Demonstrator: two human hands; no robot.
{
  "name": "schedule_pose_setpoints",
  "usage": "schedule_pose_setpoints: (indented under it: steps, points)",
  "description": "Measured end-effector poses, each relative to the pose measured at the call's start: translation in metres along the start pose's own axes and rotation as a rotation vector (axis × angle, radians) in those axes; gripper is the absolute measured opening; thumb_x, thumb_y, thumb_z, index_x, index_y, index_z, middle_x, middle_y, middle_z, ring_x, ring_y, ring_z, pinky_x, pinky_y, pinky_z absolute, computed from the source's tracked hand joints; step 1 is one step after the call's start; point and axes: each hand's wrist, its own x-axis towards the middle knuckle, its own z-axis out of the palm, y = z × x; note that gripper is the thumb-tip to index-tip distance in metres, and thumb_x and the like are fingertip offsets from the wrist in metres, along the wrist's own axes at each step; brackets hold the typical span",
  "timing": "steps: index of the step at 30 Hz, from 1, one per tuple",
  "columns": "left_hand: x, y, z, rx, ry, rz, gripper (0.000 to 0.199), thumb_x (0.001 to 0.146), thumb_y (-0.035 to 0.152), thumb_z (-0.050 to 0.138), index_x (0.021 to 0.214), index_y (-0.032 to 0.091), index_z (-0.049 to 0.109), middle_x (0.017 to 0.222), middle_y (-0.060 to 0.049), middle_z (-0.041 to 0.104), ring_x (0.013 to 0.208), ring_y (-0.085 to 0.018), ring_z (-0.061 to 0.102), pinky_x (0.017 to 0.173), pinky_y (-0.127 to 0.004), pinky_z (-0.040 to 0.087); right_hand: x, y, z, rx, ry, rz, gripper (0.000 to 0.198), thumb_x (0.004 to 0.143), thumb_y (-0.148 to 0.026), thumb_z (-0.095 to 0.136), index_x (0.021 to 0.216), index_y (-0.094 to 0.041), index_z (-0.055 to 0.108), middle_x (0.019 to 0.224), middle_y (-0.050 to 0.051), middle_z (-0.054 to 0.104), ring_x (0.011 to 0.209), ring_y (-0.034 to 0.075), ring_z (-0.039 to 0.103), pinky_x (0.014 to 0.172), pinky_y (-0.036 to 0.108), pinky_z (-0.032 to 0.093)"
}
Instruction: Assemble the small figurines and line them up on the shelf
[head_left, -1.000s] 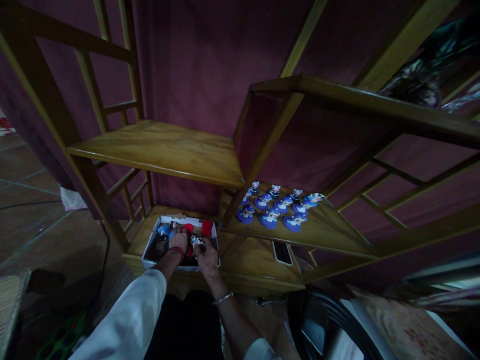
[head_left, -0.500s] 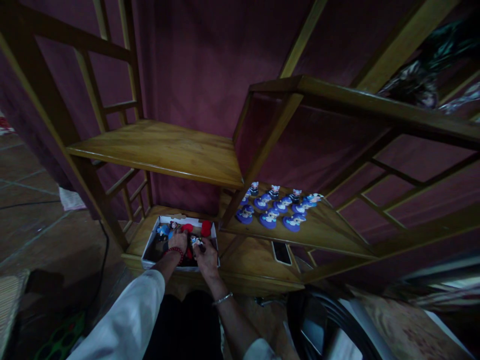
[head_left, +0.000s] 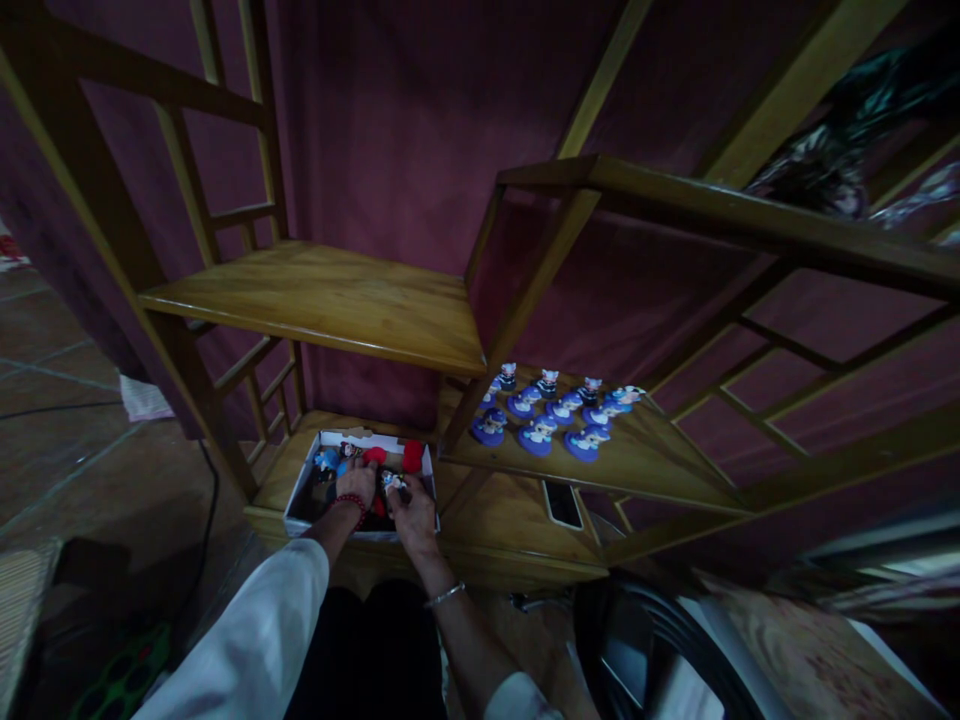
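A shallow white-edged box (head_left: 298,527) sits on the low wooden shelf, holding small figurines and red pieces. My left hand (head_left: 358,480), with a red bead bracelet at the wrist, reaches into it. Its fingers look apart over the contents; their tips are partly hidden. At the right side of the box, my right hand (head_left: 416,515) pinches a small white-and-dark figurine (head_left: 393,482) between thumb and fingers. A blue figurine (head_left: 326,460) lies at the left inside the box, and a red piece (head_left: 412,457) is in its far right corner.
Several purple-based figurines (head_left: 537,437) stand in rows on the raised shelf at right. A phone (head_left: 562,504) lies below them. An upper shelf board (head_left: 322,300) overhangs the box, and a wooden post (head_left: 517,310) divides the bays. A black tub (head_left: 630,640) stands at lower right.
The view has shifted very slightly. Both hands stay in the box in nearly the same place, the figurine still in my right hand.
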Motion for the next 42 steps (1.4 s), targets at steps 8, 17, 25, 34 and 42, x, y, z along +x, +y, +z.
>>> schedule_pose_setpoints:
  steps: [8,17,25,34,42]
  points:
    - [0.004,0.000,0.003,-0.012,0.000,0.012,0.039,0.080,0.010,0.028,0.110,0.018,0.052,0.112,-0.013,0.049,0.113,-0.025,0.035,0.081,-0.034,0.040,0.001,0.002,0.001,-0.010,0.010,-0.011,0.030,0.074,-0.033,0.048,0.099,-0.020,0.056,0.084,0.002,0.065,0.075,0.015,0.060,0.064,0.024,0.050]
    - [0.002,-0.002,0.004,0.014,0.023,0.010,0.037,0.080,0.010,0.028,0.108,0.013,0.051,0.115,-0.014,0.047,0.115,-0.024,0.034,0.084,-0.034,0.039,-0.001,-0.004,-0.002,0.037,-0.004,0.002,0.032,0.073,-0.035,0.047,0.100,-0.020,0.056,0.083,0.002,0.064,0.071,0.014,0.061,0.056,0.022,0.050]
    - [-0.001,-0.003,0.005,0.025,-0.025,-0.022,0.035,0.079,0.014,0.029,0.107,0.017,0.051,0.113,-0.013,0.049,0.105,-0.027,0.044,0.074,-0.038,0.044,-0.001,-0.001,-0.001,0.054,-0.008,0.016,0.032,0.074,-0.035,0.047,0.100,-0.021,0.056,0.086,0.002,0.064,0.069,0.014,0.061,0.054,0.022,0.050]
    - [-0.004,-0.006,0.003,0.005,-0.032,0.021,0.039,0.077,0.009,0.028,0.108,0.014,0.051,0.110,-0.015,0.053,0.098,-0.023,0.052,0.077,-0.035,0.042,-0.001,0.000,-0.002,-0.028,0.014,0.004,0.032,0.074,-0.034,0.046,0.101,-0.020,0.056,0.087,0.003,0.065,0.074,0.015,0.061,0.060,0.024,0.050]
    - [-0.008,-0.005,-0.001,-0.019,-0.033,0.072,0.038,0.076,0.010,0.034,0.111,0.012,0.049,0.116,-0.015,0.050,0.103,-0.021,0.049,0.088,-0.033,0.036,-0.002,-0.005,-0.004,-0.044,0.000,0.013,0.033,0.074,-0.033,0.046,0.103,-0.020,0.055,0.087,0.003,0.065,0.075,0.015,0.061,0.064,0.024,0.050]
